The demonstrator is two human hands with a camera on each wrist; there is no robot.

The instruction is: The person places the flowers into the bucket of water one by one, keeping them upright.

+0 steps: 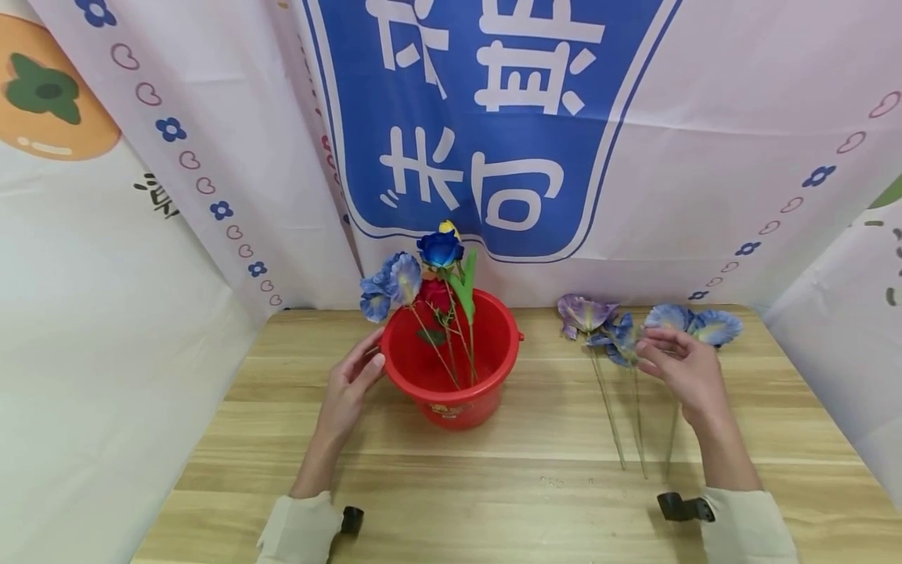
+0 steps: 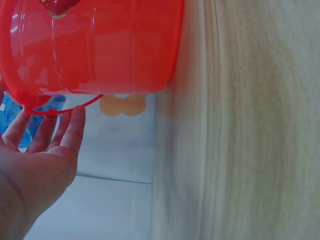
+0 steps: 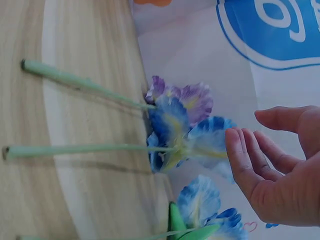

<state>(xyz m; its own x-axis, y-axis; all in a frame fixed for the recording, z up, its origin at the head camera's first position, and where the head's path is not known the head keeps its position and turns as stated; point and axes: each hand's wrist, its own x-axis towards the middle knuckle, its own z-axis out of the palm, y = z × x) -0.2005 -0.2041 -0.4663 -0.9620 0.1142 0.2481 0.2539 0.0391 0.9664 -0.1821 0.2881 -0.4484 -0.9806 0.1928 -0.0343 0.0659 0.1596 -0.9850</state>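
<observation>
A red bucket (image 1: 451, 407) stands on the wooden table, with a blue rose (image 1: 440, 249), a red rose (image 1: 434, 294), a blue iris (image 1: 391, 283) and a yellow-tipped flower in it. My left hand (image 1: 351, 380) is at the bucket's left side; its extended fingers touch the thin red handle (image 2: 45, 113). Over the loose flowers at right hovers my right hand (image 1: 682, 366), thumb and fingers apart with nothing between them. Nearest to it is a blue iris (image 3: 170, 125); in the head view the fingertips partly overlap its bloom. Beside that lie a purple iris (image 1: 586, 313) and another blue iris (image 1: 715, 327).
Green stems (image 1: 607, 411) of the loose flowers point toward the table's front. A printed cloth backdrop (image 1: 634, 196) rises along the table's (image 1: 550, 509) back edge. White cloth (image 1: 106, 313) hangs at the left side. Black straps sit at both wrists.
</observation>
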